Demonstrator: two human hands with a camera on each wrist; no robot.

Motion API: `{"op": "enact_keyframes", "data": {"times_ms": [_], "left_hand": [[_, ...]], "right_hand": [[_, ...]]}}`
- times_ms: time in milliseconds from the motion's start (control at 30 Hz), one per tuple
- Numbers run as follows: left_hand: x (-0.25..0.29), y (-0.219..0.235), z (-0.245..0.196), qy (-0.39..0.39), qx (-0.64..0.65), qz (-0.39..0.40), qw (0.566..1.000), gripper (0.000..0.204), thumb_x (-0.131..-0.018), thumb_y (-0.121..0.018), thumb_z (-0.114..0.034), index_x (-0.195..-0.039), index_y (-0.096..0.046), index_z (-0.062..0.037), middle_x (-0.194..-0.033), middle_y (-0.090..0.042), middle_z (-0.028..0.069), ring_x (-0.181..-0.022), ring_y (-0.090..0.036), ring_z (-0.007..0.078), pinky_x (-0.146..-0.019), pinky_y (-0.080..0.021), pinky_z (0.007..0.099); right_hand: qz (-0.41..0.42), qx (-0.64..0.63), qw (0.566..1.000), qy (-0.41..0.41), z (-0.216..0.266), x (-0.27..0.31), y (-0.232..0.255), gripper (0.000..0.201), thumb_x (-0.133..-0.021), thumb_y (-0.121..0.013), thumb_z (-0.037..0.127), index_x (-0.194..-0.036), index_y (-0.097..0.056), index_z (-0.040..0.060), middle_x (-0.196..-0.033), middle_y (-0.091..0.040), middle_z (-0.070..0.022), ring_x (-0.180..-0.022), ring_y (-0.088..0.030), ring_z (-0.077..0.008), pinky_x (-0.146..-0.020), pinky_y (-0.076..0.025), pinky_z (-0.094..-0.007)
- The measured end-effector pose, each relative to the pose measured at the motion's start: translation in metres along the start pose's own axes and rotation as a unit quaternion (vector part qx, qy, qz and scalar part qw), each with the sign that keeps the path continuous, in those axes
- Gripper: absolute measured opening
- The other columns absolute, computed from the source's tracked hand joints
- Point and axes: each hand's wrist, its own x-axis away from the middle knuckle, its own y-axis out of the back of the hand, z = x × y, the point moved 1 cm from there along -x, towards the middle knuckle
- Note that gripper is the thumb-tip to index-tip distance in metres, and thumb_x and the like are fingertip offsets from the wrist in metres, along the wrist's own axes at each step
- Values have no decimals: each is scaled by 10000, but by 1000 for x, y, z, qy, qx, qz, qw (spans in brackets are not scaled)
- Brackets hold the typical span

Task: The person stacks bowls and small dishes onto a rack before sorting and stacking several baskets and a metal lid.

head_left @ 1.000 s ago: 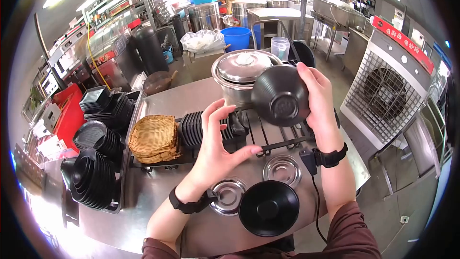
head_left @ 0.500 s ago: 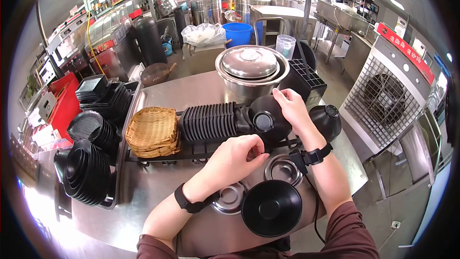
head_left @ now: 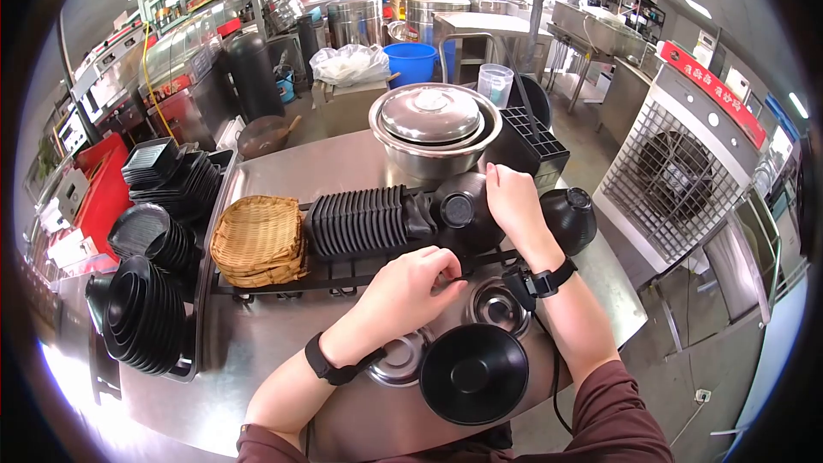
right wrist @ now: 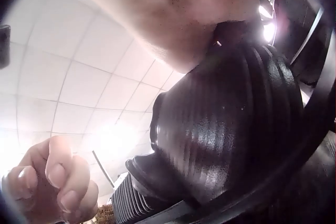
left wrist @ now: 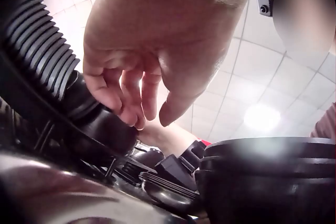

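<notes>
My right hand (head_left: 521,206) holds the right rim of a black ribbed bowl (head_left: 467,213), which stands on edge in the rack with its base facing me. In the right wrist view the hand (right wrist: 178,8) lies along the top edge of that bowl (right wrist: 220,124); its fingertips are hidden. Left of the bowl, my left hand (head_left: 405,291) hovers over the rack's front edge, its fingers (left wrist: 126,95) loosely curled around nothing. Another black bowl (head_left: 473,375) sits upright near the table's front edge, beside two round steel pieces (head_left: 399,362).
Left of the bowl, the rack holds a row of black dishes (head_left: 356,221) and woven baskets (head_left: 257,240). A tray of black dishware (head_left: 141,313) is at the far left. Behind stand a lidded steel pot (head_left: 433,150) and a black grid-topped holder (head_left: 536,141). Dark bowls (head_left: 568,221) lie at right.
My right hand has lowered the ribbed bowl from the air into the rack and still holds it. The left hand's spread fingers have curled in, and it has moved down.
</notes>
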Motion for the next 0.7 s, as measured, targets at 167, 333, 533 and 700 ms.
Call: {"op": "enact_keyframes", "data": {"times_ms": [167,333,533,700], "left_hand": [[1,0,-2,-1,-7,1,1000,180,-894,-782,-145,-969,-675,-21,-899,-681,102,-800,-697,234,-722,-574,346],[1,2,-3,2,-22,4,1000,175,-895,-781,-150,-984,-682,-36,-925,-675,95,-825,-692,238,-739,-571,351],[1,1,0,0,-15,3,1000,177,-902,-774,-157,-1000,-683,-41,-961,-679,96,-847,-701,250,-758,-575,362],[3,0,7,-13,-24,11,1000,191,-915,-744,-175,-1032,-662,-49,-1029,-680,135,-961,-700,342,-828,-580,421]], "right_hand": [[-28,58,993,99,-20,-1,-8,424,-1044,-542,233,-767,-735,-23,-812,-704,-229,-862,-675,-435,-883,-517,-494],[19,45,995,84,-19,-4,-7,425,-1062,-523,235,-813,-734,-37,-857,-700,-249,-870,-673,-434,-882,-526,-510],[69,-48,996,38,-16,-5,2,419,-1049,-566,319,-905,-750,-29,-931,-707,-280,-935,-683,-453,-884,-539,-525],[97,-58,994,0,0,-6,12,481,-1011,-621,437,-941,-777,-12,-955,-720,-265,-996,-683,-437,-896,-538,-502]]}}
